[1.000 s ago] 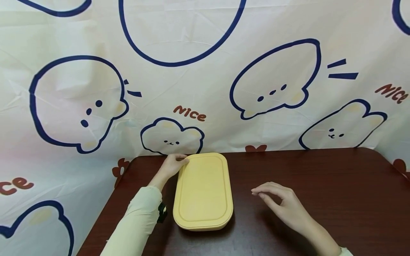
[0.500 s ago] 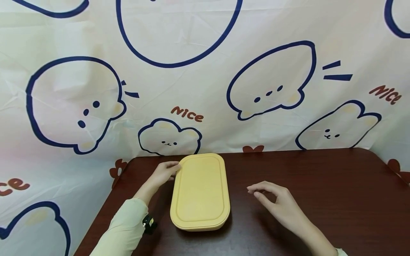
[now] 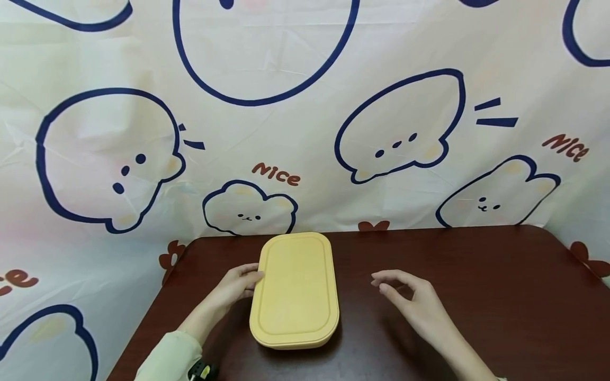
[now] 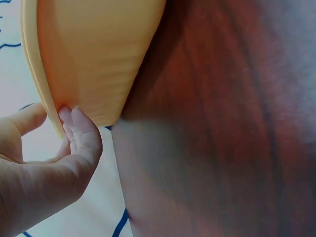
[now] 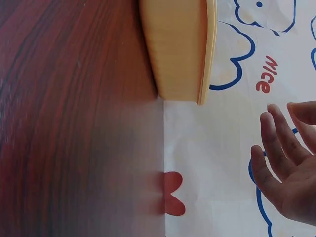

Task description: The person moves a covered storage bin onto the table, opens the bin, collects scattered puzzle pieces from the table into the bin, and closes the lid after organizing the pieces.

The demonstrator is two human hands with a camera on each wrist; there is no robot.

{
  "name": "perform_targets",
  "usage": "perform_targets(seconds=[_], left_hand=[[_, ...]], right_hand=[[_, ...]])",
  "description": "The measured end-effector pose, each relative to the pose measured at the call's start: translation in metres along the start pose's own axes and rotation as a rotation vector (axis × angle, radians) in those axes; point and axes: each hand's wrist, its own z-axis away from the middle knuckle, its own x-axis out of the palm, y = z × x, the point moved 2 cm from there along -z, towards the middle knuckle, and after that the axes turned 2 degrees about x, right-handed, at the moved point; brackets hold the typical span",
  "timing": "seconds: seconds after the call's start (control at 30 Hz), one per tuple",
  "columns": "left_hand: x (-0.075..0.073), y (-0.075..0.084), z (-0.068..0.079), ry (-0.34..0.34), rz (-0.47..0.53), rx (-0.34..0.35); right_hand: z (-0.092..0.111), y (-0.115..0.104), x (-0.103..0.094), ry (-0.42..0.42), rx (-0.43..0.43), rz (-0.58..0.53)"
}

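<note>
A yellow lidded box (image 3: 294, 291), long with rounded corners, stands on the dark table with its lid (image 4: 33, 59) on. At the box's left long side, my left hand (image 3: 236, 286) pinches the lid's rim, thumb (image 4: 32, 117) on top and fingers (image 4: 88, 136) curled beneath the edge. To the right of the box, my right hand (image 3: 419, 301) hovers apart from it with loosely bent fingers and nothing in them. In the right wrist view, those fingers (image 5: 281, 143) are clearly away from the box's wall (image 5: 180, 54). The lid hides whatever is inside.
The dark brown table (image 3: 500, 296) extends widely to the right of the box. Behind it hangs a white cloth (image 3: 314, 132) printed with blue cartoon outlines. A black wrist device (image 3: 202, 370) sits at my left sleeve (image 3: 169, 360).
My left hand has slid along the lid's left edge from the far corner towards me. The box looks nearly still, and the right hand stays about where it was.
</note>
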Motion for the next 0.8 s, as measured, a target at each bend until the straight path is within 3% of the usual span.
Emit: perform_targets(seconds=[0.57,0.8], left_hand=[[0.0,-0.005,0.033,-0.142,0.061,0.02],[0.0,-0.005,0.041,-0.134,0.027,0.01]], right_hand=[[-0.007,-0.008,0.037,0.032,0.096,-0.081],[-0.009,-0.007,0.053,-0.03,0.179,-0.092]])
